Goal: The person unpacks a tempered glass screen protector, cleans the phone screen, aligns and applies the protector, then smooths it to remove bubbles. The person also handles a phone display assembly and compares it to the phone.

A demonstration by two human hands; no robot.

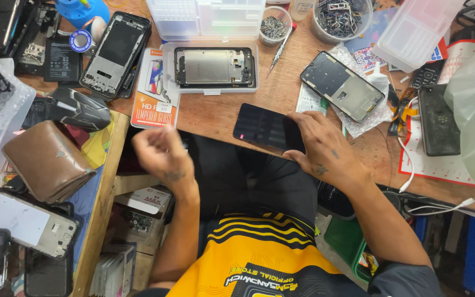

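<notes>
The near end of the black phone screen [262, 127] is covered by the right hand [317, 149]. The left hand [158, 151] is blurred, so its grip cannot be judged. The clear plastic boxes [204, 16] are cut off by the top edge.

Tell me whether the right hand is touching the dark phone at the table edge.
Touching. The head view shows the right hand lying over the dark phone, fingers covering its right end.
</notes>
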